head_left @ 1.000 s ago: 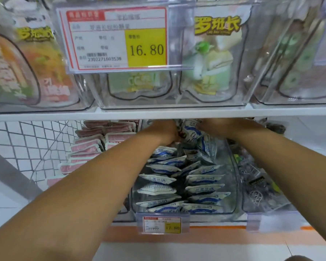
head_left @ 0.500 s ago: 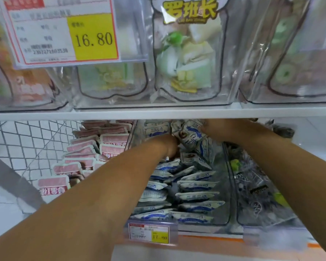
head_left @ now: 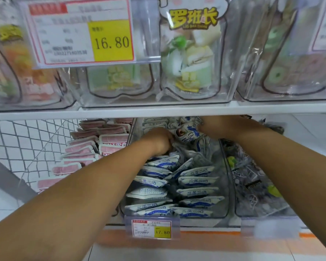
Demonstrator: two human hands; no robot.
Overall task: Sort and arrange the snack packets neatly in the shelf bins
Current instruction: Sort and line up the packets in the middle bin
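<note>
Blue-and-white snack packets (head_left: 196,180) fill the clear middle bin (head_left: 226,208) on the lower shelf. In its near half they lie in two overlapping rows, each with its long axis running left to right. At the far end, just under the edge of the upper shelf (head_left: 158,112), the order breaks down: a crumpled cluster of loose packets (head_left: 188,133) stands tilted and bunched between the two hands. The right hand (head_left: 217,127) is at the far right of the bin, and its fingers curl round the right side of that cluster and grip it. The left hand (head_left: 160,141) is slightly nearer and lower, touching the cluster's left side. Its fingers are curled and buried among the wrappers, and since the shelf edge and blur hide the tips I cannot tell whether they pinch a packet or only press. The coming move turns on one thing: the cluster sits far of the neat rows with its packets on end, so each likely needs turning until its long axis matches the rows and then laying toward the near side. The right hand has the firmer hold, while the left is closer to the rows' far edge. Pink packets (head_left: 113,138) fill the bin to the left, dark ones (head_left: 252,185) the bin to the right.
</note>
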